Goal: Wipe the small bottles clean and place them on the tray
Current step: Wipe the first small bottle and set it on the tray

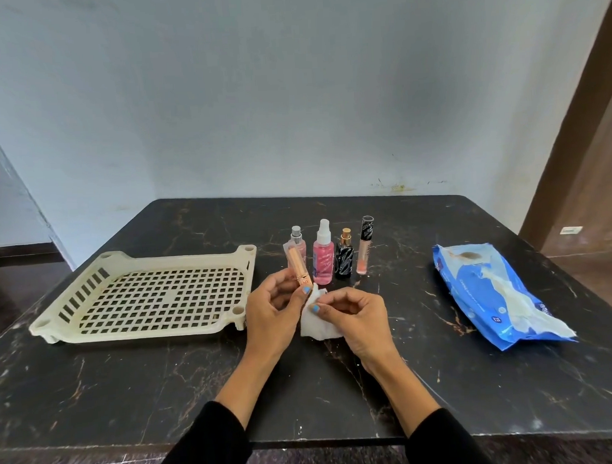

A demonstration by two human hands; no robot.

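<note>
a: head view, item one. what is in the hands?

b: the left hand [271,312] pinches a rose-gold tube [298,269] near its lower end, thumb and fingers curled round it; the tube stands roughly upright, leaning slightly left, raised above the table. the right hand [354,317] pinches a white wipe [315,322] between thumb and forefinger. the wipe touches the base of the tube and hangs down between the two hands.

a: the remaining bottles?

b: four stand upright in a row on the black marble table [164,385], just behind the hands. from left: a clear pink spray bottle with a silver top [297,241], partly hidden by the held tube; a pink spray bottle with a white nozzle [323,261]; a black patterned bottle with a gold cap [344,261]; a lip gloss tube with a black cap [364,250]. close together; i cannot tell if they touch.

a: the tray?

b: the cream perforated tray [73,305] lies flat on the table to the left of the hands, with no bottle on it.

a: anything else?

b: a blue wet-wipe pack [475,294] lies at the right, well apart from the bottles, with a wipe trailing from its opening. black sleeves [208,443] cover both forearms.
</note>
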